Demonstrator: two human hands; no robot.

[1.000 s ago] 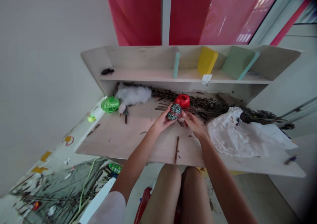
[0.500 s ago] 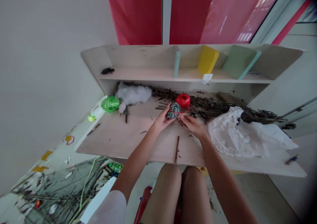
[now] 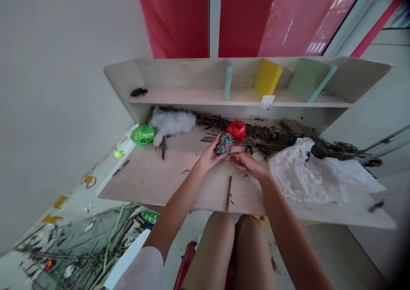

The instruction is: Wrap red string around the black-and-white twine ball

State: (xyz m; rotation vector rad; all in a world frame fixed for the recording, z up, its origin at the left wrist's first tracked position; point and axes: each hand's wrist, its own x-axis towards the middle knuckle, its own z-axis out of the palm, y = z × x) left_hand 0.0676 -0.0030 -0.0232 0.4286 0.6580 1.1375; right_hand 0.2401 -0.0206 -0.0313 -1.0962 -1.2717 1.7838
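Note:
My left hand (image 3: 209, 156) is closed around a ball of black-and-white twine (image 3: 224, 143), held just above the desk. Red strands cross the ball's surface. Close by on the right, my right hand (image 3: 246, 162) has its fingers bent in a pinch on thin red plastic string, partly hidden by the fingers. Behind the ball sits a red roll of plastic string (image 3: 236, 130), with loose red string below it. Black-handled scissors (image 3: 261, 148) lie beyond my right hand.
White stuffing (image 3: 173, 122) and a green roll of string (image 3: 142, 135) lie at the left. Dried twigs (image 3: 275, 134) run along the back. A crumpled white plastic bag (image 3: 297, 174) covers the right side. One brown stick (image 3: 229, 193) lies near the front edge.
My right hand has turned slightly, and its fingers have moved left under the ball's right side. My left hand and the ball have barely moved.

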